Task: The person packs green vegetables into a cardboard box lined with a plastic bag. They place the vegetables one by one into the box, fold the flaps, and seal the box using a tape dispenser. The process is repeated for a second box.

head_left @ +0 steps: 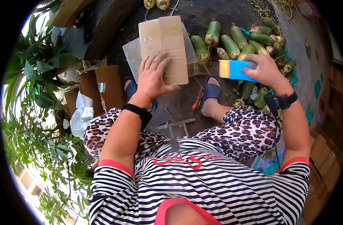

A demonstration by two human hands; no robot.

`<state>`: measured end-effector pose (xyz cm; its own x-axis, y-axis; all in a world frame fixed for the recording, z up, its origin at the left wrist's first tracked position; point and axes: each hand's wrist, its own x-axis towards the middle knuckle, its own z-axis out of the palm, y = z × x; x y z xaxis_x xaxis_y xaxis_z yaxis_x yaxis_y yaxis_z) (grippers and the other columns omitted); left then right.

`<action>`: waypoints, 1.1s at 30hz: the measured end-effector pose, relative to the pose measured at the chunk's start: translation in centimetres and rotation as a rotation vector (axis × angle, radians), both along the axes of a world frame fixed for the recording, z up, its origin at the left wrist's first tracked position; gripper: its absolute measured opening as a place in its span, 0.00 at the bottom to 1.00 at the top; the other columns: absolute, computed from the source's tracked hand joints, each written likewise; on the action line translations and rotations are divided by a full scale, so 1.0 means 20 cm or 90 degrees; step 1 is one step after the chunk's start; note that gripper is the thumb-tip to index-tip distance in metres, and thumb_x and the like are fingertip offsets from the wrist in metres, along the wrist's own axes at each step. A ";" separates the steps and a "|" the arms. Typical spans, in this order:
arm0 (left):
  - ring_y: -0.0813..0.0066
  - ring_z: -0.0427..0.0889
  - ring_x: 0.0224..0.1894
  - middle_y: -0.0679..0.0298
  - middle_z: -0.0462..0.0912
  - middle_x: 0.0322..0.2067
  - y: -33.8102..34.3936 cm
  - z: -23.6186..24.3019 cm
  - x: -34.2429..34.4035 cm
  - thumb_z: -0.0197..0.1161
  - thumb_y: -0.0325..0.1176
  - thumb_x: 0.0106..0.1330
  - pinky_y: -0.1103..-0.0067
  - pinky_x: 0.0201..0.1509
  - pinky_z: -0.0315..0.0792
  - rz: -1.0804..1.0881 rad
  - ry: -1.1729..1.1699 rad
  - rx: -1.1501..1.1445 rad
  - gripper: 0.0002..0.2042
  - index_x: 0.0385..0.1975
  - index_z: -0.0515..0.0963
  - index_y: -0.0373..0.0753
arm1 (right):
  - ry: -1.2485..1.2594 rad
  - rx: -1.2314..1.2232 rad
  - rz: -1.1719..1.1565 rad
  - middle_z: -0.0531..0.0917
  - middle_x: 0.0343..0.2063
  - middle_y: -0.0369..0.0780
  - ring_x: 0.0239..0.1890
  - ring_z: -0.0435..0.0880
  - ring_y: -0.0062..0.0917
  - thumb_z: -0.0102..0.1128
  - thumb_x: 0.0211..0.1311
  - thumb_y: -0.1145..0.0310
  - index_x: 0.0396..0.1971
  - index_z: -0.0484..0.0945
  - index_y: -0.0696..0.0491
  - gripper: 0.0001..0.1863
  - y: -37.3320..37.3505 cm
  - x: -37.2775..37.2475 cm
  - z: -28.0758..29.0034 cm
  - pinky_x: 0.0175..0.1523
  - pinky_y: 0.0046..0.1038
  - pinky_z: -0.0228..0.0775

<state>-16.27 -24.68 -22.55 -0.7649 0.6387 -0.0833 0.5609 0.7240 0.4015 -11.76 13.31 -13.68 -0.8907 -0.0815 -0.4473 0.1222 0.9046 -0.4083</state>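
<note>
A flat, folded piece of brown cardboard [167, 33] lies in front of me on top of a greyish sheet-like thing [132, 56]. My left hand [153, 73] rests palm down on its left and lower part, fingers stretched out and thumb apart. To the right, my right hand [267, 69] grips a flat, blue, block-shaped object [233, 70] with an orange end pointing left; its exact kind does not show. The blue object is held above several long green radishes [231, 47], apart from the cardboard. My palm and fingers hide its right end.
More radishes [261, 95] lie at the right among teal netting [293, 77]. Two round pale radishes [163, 3] sit at the far edge. An open cardboard box [109, 88] with white plastic [81, 114] stands left, beside leafy plants [40, 86]. A red-handled tool [198, 98] lies between my feet.
</note>
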 end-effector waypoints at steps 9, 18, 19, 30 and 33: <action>0.57 0.60 0.69 0.60 0.66 0.65 0.00 0.01 -0.01 0.75 0.62 0.35 0.61 0.73 0.49 -0.020 0.006 -0.054 0.52 0.64 0.67 0.45 | -0.035 0.157 0.056 0.84 0.27 0.49 0.33 0.84 0.46 0.61 0.48 0.55 0.28 0.82 0.55 0.17 -0.22 -0.05 -0.05 0.40 0.45 0.76; 0.56 0.59 0.70 0.60 0.65 0.66 0.02 -0.03 -0.01 0.76 0.60 0.34 0.61 0.73 0.49 -0.031 0.029 -0.055 0.52 0.65 0.66 0.45 | -0.166 0.200 0.084 0.88 0.36 0.43 0.41 0.88 0.35 0.59 0.55 0.62 0.35 0.87 0.51 0.13 -0.55 -0.14 -0.25 0.44 0.34 0.79; 0.55 0.60 0.69 0.59 0.65 0.66 0.02 -0.05 -0.01 0.76 0.61 0.33 0.60 0.73 0.49 -0.028 0.036 -0.053 0.53 0.65 0.67 0.45 | -0.117 0.159 0.070 0.87 0.33 0.46 0.38 0.88 0.38 0.59 0.53 0.60 0.31 0.86 0.53 0.14 -0.61 -0.14 -0.33 0.44 0.36 0.80; 0.50 0.62 0.67 0.54 0.67 0.64 0.01 -0.12 -0.02 0.71 0.69 0.37 0.57 0.71 0.51 -0.043 0.082 0.033 0.53 0.63 0.69 0.41 | -0.164 0.121 -0.029 0.87 0.35 0.43 0.36 0.88 0.31 0.52 0.62 0.70 0.71 0.53 0.59 0.37 -0.91 0.18 -0.82 0.37 0.32 0.77; 0.50 0.62 0.67 0.54 0.68 0.64 0.01 -0.11 -0.01 0.70 0.69 0.38 0.57 0.71 0.51 -0.050 0.081 0.044 0.51 0.62 0.70 0.39 | -0.045 0.121 0.022 0.87 0.35 0.43 0.36 0.88 0.32 0.52 0.62 0.71 0.71 0.54 0.57 0.37 -0.92 0.15 -0.81 0.36 0.33 0.79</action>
<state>-16.47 -24.45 -24.84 -0.7144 0.6973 0.0583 0.6640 0.6492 0.3711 -8.86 -5.10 -29.83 -0.8546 -0.0196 -0.5189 0.1123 0.9687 -0.2215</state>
